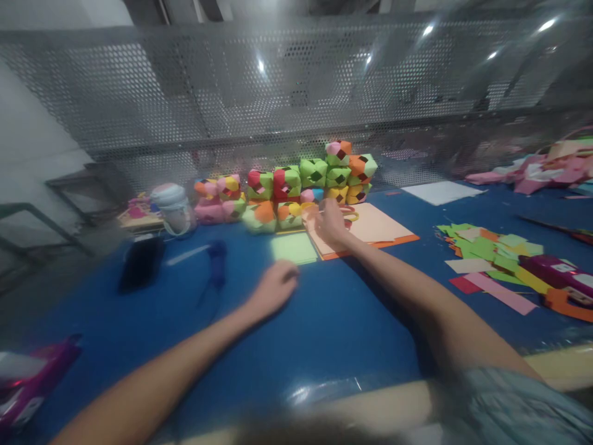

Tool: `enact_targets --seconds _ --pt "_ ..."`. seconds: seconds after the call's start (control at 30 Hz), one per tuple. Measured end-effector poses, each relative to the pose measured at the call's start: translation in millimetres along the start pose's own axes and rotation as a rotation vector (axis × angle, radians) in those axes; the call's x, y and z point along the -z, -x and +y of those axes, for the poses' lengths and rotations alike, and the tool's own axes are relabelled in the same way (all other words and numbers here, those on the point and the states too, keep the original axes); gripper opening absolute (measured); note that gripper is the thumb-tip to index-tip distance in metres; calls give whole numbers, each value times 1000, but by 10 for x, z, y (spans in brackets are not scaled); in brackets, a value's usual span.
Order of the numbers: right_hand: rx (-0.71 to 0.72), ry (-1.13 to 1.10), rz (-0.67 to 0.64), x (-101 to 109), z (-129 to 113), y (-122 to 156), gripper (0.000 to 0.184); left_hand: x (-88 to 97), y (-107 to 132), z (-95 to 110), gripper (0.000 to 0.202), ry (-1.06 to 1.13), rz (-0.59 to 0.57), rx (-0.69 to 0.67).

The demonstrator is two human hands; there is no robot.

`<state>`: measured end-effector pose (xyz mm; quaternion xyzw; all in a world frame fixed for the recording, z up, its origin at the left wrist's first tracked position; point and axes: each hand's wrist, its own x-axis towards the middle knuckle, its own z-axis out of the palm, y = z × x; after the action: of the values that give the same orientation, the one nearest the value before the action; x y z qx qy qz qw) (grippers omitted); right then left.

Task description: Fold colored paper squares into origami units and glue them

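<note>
My left hand [279,283] rests on the blue table with its fingers curled in, and nothing shows in it. Just beyond it lies a sheet of light green paper [293,248]. My right hand [331,224] is over the left part of a stack of peach and orange paper [380,225]. Its fingers are bent together; blur hides whether they pinch anything. Scissors with yellow and red handles [352,216] lie on the stack beside that hand. Behind both hands stand several woven paper cubes [314,173] in green, orange, pink and red, piled in rows.
Paper scraps and strips [491,250] lie at right, by a purple device [558,272]. A white sheet [442,192] is farther back. At left are a black phone [141,264], a dark blue object [216,262] and a white jar [172,207]. A perforated metal panel [296,93] closes the back.
</note>
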<state>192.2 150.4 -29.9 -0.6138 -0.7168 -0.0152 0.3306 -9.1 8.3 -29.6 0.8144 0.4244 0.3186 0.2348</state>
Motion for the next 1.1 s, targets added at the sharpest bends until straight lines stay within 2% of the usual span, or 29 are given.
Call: enact_targets --seconds 0.17,0.3,0.43,0.63,0.9,1.1 --pt "48 74 -94 -6 -81 116 30 -6 -7 -1 16 11 -4 1" --pt "74 132 -171 -36 -164 137 33 -6 -7 -4 17 -2 2 -2" --pt "58 194 -213 -37 -240 94 41 -5 -4 -3 17 -8 -1 -3" --pt "29 248 -229 -3 -319 77 40 -3 -6 7 16 -13 6 -14" --pt "34 245 -297 150 -186 69 34 -20 -16 -45 16 9 74 -48" --pt "55 243 -345 113 -146 59 33 -13 -5 -51 16 -2 88 -64"
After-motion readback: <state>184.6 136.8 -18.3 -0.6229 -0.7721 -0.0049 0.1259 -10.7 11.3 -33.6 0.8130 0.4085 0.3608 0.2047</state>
